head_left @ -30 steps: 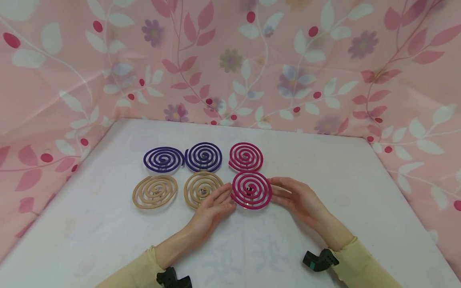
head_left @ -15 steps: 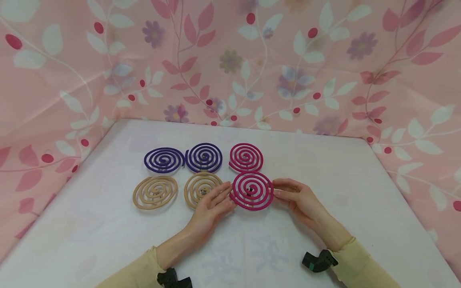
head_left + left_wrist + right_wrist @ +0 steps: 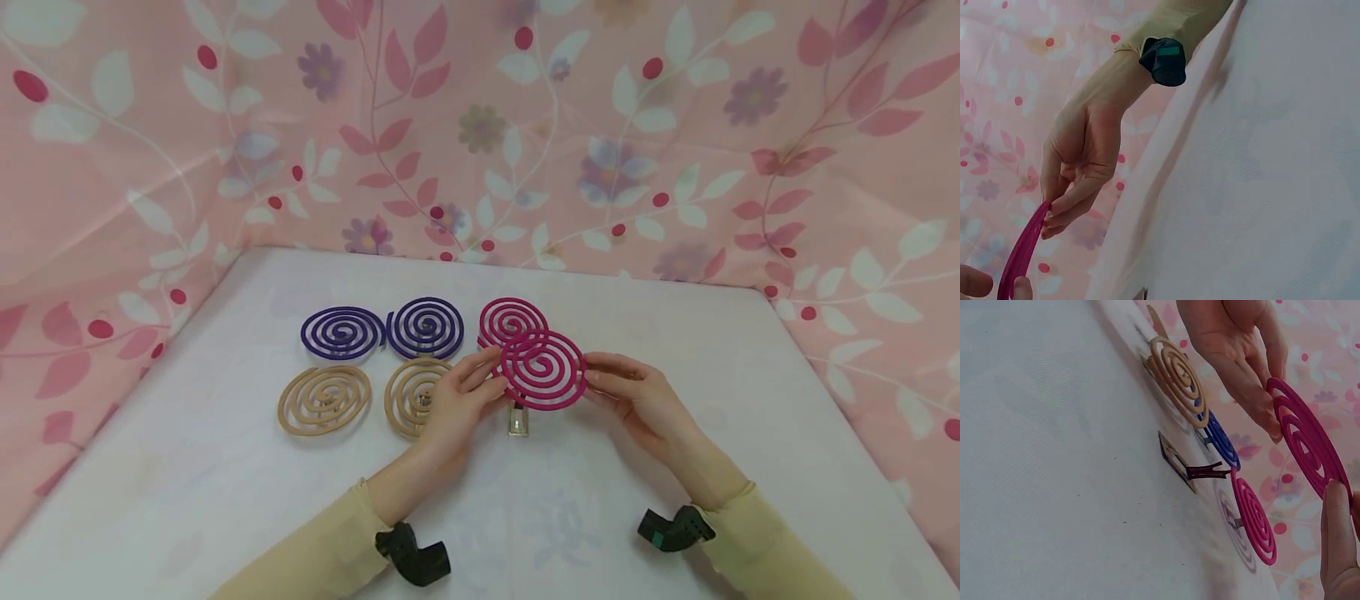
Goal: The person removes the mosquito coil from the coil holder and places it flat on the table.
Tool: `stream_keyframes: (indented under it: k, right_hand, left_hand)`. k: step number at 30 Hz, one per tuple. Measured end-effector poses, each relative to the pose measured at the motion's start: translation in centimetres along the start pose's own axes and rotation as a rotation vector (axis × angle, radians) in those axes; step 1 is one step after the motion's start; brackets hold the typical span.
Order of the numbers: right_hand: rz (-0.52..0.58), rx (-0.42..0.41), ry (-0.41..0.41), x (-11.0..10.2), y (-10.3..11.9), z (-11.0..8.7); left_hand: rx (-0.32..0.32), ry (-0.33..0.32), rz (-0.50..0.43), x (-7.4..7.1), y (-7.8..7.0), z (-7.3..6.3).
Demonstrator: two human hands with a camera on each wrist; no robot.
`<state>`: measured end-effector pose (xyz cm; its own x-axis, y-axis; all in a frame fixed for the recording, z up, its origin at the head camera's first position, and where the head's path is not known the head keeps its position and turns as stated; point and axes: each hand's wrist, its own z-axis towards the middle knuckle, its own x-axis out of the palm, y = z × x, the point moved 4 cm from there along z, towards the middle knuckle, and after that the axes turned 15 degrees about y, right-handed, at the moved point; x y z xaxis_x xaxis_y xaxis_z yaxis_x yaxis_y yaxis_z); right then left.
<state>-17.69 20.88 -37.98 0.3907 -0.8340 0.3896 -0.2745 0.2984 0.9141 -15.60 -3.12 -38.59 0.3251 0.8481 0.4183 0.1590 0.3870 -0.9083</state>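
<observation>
A pink mosquito coil (image 3: 542, 367) is held up between both hands, tilted, above the table. My left hand (image 3: 459, 403) pinches its left rim between thumb and fingers. At the opposite rim, my right hand (image 3: 647, 408) pinches it the same way. In the left wrist view the coil (image 3: 1022, 253) shows nearly edge-on. Below it stands a small metal coil stand (image 3: 518, 421), whose dark upright prong (image 3: 1207, 470) rises bare in the right wrist view. Behind, a second pink coil (image 3: 510, 312) rests on its own stand, partly overlapped by the held one.
Two purple coils (image 3: 342, 333) sit on stands at the back left. In front of them are two beige coils, one fully visible (image 3: 324, 400) and one partly behind my left hand (image 3: 397, 417). A pink floral cloth (image 3: 480, 125) hangs behind the white table (image 3: 675, 333).
The front pink coil has come up off its stand, moving up and slightly right, which uncovers the stand. My left hand has moved right and up with it, its thumb now gripping the rim.
</observation>
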Motion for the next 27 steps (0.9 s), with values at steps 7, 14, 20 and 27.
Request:
stream_keyframes:
  k: [7,14,20,27]
  right_hand:
    - [0.131,-0.055,-0.040,-1.8,1.5,0.8]
    - [0.146,-0.076,-0.109,-3.4,1.5,2.5]
    - [0.201,-0.132,-0.189,-4.6,1.8,4.2]
    - [0.224,-0.209,-0.249,-6.0,2.8,6.2]
  left_hand:
    - [0.048,-0.066,-0.061,2.2,-0.2,3.4]
    - [0.073,-0.203,-0.051,2.7,0.5,6.7]
    - [0.065,-0.284,-0.163,3.5,1.2,9.2]
    - [0.075,-0.308,-0.246,4.1,1.4,12.2]
